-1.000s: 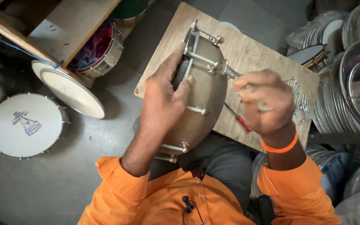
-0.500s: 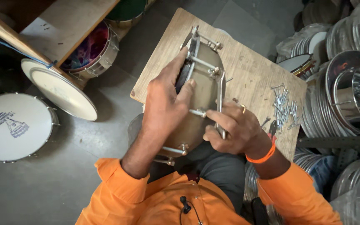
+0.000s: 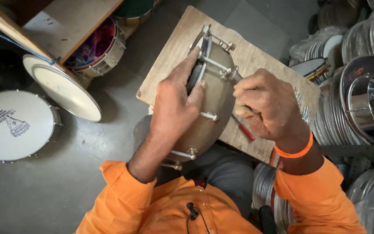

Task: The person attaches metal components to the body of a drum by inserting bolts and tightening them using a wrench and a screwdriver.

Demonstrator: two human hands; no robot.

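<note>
Metal drum (image 3: 215, 108) — left hand (image 3: 174, 108) grips its rim, right hand (image 3: 265, 104) clamps a tool (image 3: 243, 128).

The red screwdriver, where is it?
In the head view, the red screwdriver lies on the wooden board, right of the metal drum, just under the right hand.

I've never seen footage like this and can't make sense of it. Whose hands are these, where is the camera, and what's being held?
The camera sits on a person's head and looks straight down, so you see their own orange sleeves and both bare hands. The left hand steadies a small drum with metal tension rods, lying on its side on a wooden board. The right hand, with an orange wristband, grips a metal tool at one rod fitting. A red-handled tool lies on the board. Around them: white drums on the floor and stacked shiny metal shells.
</note>
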